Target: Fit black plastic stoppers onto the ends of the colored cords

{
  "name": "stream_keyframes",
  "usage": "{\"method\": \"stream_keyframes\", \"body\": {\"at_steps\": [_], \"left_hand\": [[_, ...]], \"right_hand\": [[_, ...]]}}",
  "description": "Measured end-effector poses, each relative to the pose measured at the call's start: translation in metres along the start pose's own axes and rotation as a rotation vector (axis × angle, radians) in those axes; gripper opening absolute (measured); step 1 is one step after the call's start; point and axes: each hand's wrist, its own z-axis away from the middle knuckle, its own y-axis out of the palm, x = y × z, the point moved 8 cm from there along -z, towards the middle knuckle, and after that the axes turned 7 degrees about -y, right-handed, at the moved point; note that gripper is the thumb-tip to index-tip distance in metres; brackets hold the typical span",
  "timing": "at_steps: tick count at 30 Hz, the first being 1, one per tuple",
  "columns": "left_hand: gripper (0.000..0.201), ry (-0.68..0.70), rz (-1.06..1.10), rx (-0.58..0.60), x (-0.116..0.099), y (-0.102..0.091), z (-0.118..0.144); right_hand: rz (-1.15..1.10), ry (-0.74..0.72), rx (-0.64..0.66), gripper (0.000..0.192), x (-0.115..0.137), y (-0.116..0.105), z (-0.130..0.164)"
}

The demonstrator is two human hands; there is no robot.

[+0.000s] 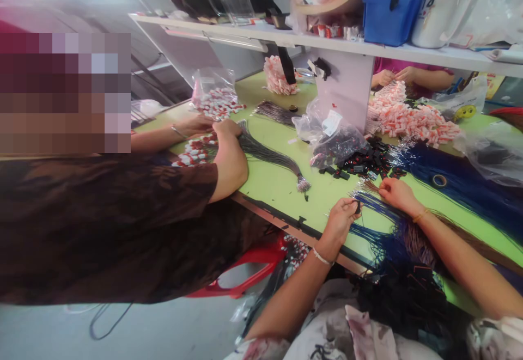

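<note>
My left hand is closed at the table's front edge, pinching a small black connector housing. Farther right, my right hand has its fingers closed at the tips of some brown wires; how many it grips is too small to tell. Between and below my hands lie loose blue wires with bare metal ends. Just beyond my hands is a heap of black connector housings. A dark clump of black pieces with wires rests by my lap.
A co-worker's hands hold grey wires at the left. Another person's hands work behind pink-white connectors. A tape roll lies on blue wires. A shelf crosses above; a red stool stands below.
</note>
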Motion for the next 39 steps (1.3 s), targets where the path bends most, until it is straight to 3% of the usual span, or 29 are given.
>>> {"method": "stream_keyframes", "body": {"at_steps": [4, 12, 17, 25, 29, 33, 39], "left_hand": [[0.037, -0.007, -0.002, 0.008, 0.0, 0.0, -0.001], [0.034, -0.009, 0.031, 0.009, 0.001, 0.006, -0.001], [0.033, -0.016, 0.052, 0.021, 0.002, 0.006, -0.004], [0.033, -0.011, 0.051, 0.041, 0.002, 0.006, -0.003], [0.032, -0.009, 0.075, 0.052, 0.001, 0.006, -0.001], [0.028, -0.014, 0.105, 0.069, 0.0, 0.007, 0.0], [0.024, -0.023, 0.115, 0.096, 0.0, 0.008, -0.001]], "right_hand": [[-0.023, 0.0, 0.025, 0.016, -0.013, 0.006, -0.003], [0.045, -0.051, 0.077, 0.012, -0.002, 0.007, 0.001], [0.086, -0.048, -0.01, 0.014, 0.002, -0.007, 0.002], [-0.367, -0.217, -0.099, 0.016, 0.049, -0.015, -0.008], [-0.567, -0.257, -0.071, 0.013, 0.067, -0.007, -0.004], [-0.579, -0.237, -0.026, 0.008, 0.069, 0.005, 0.014], [-0.426, -0.224, -0.092, 0.009, 0.071, 0.004, 0.033]]}}
